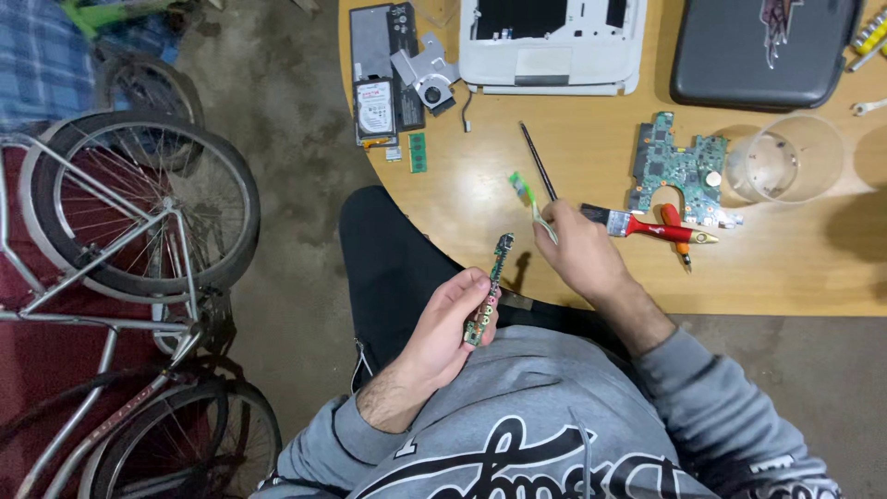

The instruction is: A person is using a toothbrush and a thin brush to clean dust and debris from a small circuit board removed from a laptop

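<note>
My left hand (pixel 450 319) holds a narrow green circuit board strip (pixel 490 288) upright over my lap, just off the table's near edge. My right hand (pixel 575 249) grips a toothbrush with a green head (pixel 523 188), its bristle end raised over the wooden table (pixel 517 240). The two hands are a short way apart, and the toothbrush does not touch the strip.
On the table lie a red-handled paintbrush (pixel 647 225), an orange screwdriver (pixel 677 233), a green motherboard (pixel 679 169), a clear plastic cup (pixel 785 157), a thin dark rod (pixel 538 161), a hard drive (pixel 374 108), a fan part (pixel 427 76), a white laptop shell (pixel 552 46) and a dark case (pixel 762 51). Bicycles (pixel 129 240) stand at left.
</note>
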